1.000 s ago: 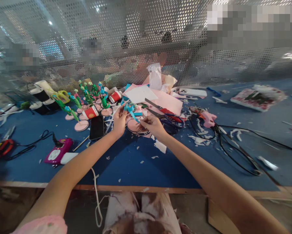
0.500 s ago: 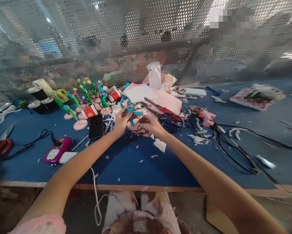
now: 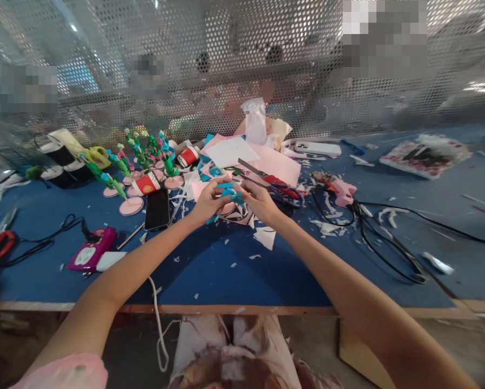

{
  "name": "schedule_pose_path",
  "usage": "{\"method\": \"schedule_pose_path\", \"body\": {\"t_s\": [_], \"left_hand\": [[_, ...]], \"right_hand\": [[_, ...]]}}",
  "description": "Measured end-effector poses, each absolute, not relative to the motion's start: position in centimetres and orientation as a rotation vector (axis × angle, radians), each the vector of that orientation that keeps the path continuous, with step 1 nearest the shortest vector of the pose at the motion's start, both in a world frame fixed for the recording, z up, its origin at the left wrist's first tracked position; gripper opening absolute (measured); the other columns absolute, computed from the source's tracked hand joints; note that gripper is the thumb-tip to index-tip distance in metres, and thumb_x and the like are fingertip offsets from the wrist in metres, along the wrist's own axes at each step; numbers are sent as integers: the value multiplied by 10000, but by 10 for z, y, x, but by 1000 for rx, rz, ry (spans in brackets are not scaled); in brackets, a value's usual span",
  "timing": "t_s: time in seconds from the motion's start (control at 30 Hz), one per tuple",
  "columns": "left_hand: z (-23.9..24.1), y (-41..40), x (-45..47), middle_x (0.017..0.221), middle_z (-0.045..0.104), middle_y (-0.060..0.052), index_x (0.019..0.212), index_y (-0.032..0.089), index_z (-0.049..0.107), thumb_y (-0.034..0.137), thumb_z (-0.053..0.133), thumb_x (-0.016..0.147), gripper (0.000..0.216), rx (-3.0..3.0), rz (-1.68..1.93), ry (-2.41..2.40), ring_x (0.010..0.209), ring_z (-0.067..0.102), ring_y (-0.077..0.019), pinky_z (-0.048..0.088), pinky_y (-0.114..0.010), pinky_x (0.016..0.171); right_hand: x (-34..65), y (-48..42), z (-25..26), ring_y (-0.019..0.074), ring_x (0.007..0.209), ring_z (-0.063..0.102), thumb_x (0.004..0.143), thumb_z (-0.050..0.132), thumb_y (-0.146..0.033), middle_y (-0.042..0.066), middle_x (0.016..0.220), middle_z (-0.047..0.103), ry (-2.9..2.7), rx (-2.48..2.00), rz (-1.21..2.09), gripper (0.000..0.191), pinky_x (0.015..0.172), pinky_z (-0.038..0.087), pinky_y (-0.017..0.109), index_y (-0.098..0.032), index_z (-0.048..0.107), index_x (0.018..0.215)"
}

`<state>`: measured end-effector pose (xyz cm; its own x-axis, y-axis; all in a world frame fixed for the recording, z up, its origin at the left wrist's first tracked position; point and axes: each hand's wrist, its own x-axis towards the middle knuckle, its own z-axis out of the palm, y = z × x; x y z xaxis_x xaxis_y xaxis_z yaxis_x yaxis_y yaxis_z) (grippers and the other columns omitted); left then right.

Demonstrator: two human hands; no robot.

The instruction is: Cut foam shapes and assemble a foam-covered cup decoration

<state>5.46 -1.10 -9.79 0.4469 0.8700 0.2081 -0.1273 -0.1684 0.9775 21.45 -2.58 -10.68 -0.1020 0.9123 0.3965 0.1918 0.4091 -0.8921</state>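
Between my two hands is a blue paper piece point(image 3: 231, 192) with several folded strips, held just above the blue table. My left hand point(image 3: 210, 202) is closed on its left side, fingers pinched. From the other side my right hand point(image 3: 260, 201) pinches its right edge, fingertips close to those of the left. Under the hands, a pink round base and paper scraps are partly hidden. Scissors with red and blue handles point(image 3: 280, 186) lie just beyond my right hand, blades pointing to the far left. Pink and white paper sheets point(image 3: 232, 153) are heaped behind.
Green and blue paper plants on pink round bases point(image 3: 131, 206) stand at the left, near a black phone point(image 3: 157, 208). A magenta device point(image 3: 93, 249) with cables lies closer. To the right are a pink glue gun point(image 3: 343, 192), its black cord and a white phone point(image 3: 317, 148). Perforated metal point(image 3: 177, 102) rises behind.
My right hand has come up and closer to the left hand, and its fingers now meet the blue paper piece. The dangling blue strip has shifted left and partly behind my left fingers.
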Motion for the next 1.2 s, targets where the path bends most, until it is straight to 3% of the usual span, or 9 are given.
{"method": "schedule_pose_path", "body": {"t_s": [0.1,0.23,0.47,0.63,0.83,1.07,1.2], "left_hand": [[-98,-9,54,588,568,80,1009,173,502,470,775,589,582,1471,1059,722,290,359,-10,236,-185,310],[-102,-6,54,547,532,84,930,174,507,490,746,626,500,1500,1077,726,292,360,-20,239,-187,312],[-108,-2,51,615,624,30,937,181,518,521,630,748,405,1655,1079,809,287,348,-20,276,-181,332],[-110,-2,49,801,698,-45,1014,170,543,610,490,801,491,1785,1040,909,331,389,-38,358,-212,401],[-112,-1,50,696,651,-11,949,170,553,665,473,770,533,1701,979,881,519,600,-132,482,-254,527],[-111,-1,52,690,619,8,982,163,539,507,641,725,442,1674,1015,800,548,603,-126,503,-265,594],[-111,-2,52,712,625,4,1004,165,529,517,653,703,479,1634,996,789,545,611,-134,502,-270,573]], "right_hand": [[214,-26,-110,80,456,390,727,515,-654,-47,484,437,-1647,-1043,875,481,448,290,217,-185,510,618],[210,-28,-112,92,378,420,770,488,-550,-37,431,478,-1649,-1092,889,395,427,318,225,-194,519,604],[208,-34,-107,122,407,464,819,454,-343,-16,412,492,-1720,-1239,550,312,492,326,246,-208,484,539],[210,-35,-105,139,455,492,836,411,-286,12,444,515,-1692,-1303,411,358,526,337,261,-209,438,487],[210,-34,-107,116,425,456,874,392,-389,-11,399,457,-1645,-1250,526,420,501,339,239,-208,404,495],[208,-34,-108,108,395,431,857,419,-451,-22,390,432,-1627,-1223,612,417,465,321,233,-205,413,519],[207,-32,-109,92,359,386,832,445,-521,-31,405,428,-1527,-1208,722,433,424,306,232,-209,406,534]]}}
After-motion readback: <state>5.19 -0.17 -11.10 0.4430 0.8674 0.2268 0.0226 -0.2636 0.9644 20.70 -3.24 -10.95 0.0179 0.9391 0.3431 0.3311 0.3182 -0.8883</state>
